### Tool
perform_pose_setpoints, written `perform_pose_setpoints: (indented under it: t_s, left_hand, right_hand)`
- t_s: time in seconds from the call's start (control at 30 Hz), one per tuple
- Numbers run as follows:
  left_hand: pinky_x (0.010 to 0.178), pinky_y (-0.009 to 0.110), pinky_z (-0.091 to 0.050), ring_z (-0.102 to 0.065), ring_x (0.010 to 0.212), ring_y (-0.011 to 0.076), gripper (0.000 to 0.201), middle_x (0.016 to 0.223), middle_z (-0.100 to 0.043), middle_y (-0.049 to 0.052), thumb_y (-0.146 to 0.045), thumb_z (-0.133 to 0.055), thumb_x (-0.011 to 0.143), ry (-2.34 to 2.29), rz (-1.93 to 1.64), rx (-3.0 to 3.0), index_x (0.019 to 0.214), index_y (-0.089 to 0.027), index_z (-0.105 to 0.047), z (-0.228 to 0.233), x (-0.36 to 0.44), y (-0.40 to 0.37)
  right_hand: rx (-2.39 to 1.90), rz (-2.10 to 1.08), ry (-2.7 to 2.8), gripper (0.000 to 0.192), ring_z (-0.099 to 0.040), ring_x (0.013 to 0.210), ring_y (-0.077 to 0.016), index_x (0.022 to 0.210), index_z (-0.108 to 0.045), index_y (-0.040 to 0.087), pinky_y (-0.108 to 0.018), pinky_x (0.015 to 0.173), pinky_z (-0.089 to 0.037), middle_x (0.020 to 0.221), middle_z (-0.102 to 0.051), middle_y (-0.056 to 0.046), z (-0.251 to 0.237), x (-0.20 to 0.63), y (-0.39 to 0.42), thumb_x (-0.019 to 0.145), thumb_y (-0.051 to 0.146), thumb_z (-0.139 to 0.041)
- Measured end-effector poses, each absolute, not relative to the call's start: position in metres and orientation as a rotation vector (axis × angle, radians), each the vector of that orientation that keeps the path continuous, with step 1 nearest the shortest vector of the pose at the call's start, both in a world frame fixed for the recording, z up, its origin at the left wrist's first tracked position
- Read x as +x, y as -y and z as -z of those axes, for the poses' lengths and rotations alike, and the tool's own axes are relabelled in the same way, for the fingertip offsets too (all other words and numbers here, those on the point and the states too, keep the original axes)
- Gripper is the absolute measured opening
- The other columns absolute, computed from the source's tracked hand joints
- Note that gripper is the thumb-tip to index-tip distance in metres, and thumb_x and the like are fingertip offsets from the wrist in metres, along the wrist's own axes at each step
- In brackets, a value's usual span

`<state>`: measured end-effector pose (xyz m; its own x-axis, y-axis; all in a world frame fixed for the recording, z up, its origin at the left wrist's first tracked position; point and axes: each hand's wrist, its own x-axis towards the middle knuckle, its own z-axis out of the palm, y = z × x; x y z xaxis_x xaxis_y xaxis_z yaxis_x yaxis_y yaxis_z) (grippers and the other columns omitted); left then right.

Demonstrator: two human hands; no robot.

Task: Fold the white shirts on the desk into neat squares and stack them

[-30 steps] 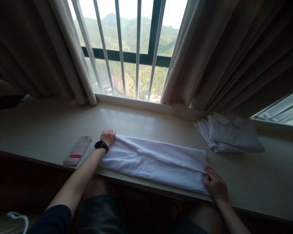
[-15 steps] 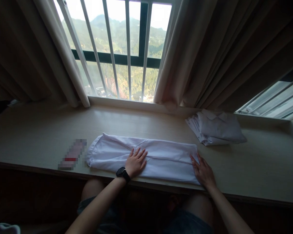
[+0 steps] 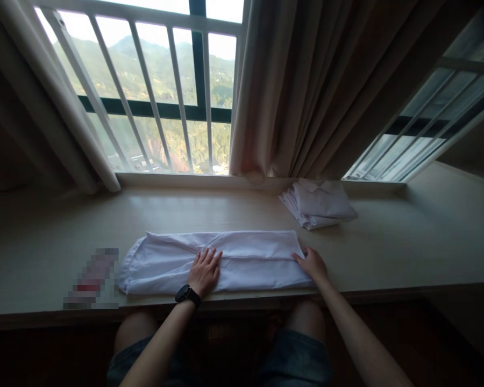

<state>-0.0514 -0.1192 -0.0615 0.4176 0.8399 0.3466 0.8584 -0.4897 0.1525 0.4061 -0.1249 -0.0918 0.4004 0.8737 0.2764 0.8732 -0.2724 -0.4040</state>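
Note:
A white shirt (image 3: 250, 247) lies folded into a long strip along the front of the wooden ledge, its curved hem end at the left. My left hand (image 3: 205, 273) rests flat on its middle with the fingers spread; a black watch (image 3: 187, 294) is on that wrist. At the shirt's right end is my right hand (image 3: 312, 264). Its thumb lies on top of the cloth while the other fingers curl around the edge, partly hidden.
Folded white shirts (image 3: 320, 201) are stacked at the back right of the ledge (image 3: 387, 242). A blurred-out pinkish item (image 3: 91, 279) lies left of the shirt. Behind stand a barred window (image 3: 157, 107) and curtains (image 3: 290, 91). My knees are under the front edge.
My right hand has gone from lying flat on the shirt's right end to gripping its edge with the thumb on top. My left hand stays pressed on the cloth. The view has turned right.

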Motion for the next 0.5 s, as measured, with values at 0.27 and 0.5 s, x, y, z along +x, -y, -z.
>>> perform_pose_setpoints:
  t_s: [0.27,0.5]
  left_hand:
    - [0.121,0.056,-0.025,-0.036,0.146,0.0323,0.052,0.154,-0.046,0.007,-0.032,-0.043,0.096,1.475,0.528,-2.648,0.147,-0.025,-0.049,0.063,-0.056,0.116]
    - [0.122,0.057,-0.022,-0.033,0.147,0.0325,0.054,0.154,-0.045,0.008,-0.032,-0.044,0.094,1.461,0.562,-2.637,0.147,-0.025,-0.050,0.063,-0.054,0.115]
  right_hand:
    - [-2.196,-0.210,1.385,0.023,-0.067,0.081,-0.0211,0.084,-0.071,0.018,-0.027,0.068,-0.046,0.088,-0.074,-0.009,0.078,0.412,0.110,0.086,0.038,-0.060]
    - [-2.242,-0.264,1.422,0.019,-0.066,0.084,-0.0205,0.086,-0.071,0.018,-0.027,0.072,-0.044,0.090,-0.074,-0.008,0.073,0.417,0.106,0.087,0.035,-0.063]
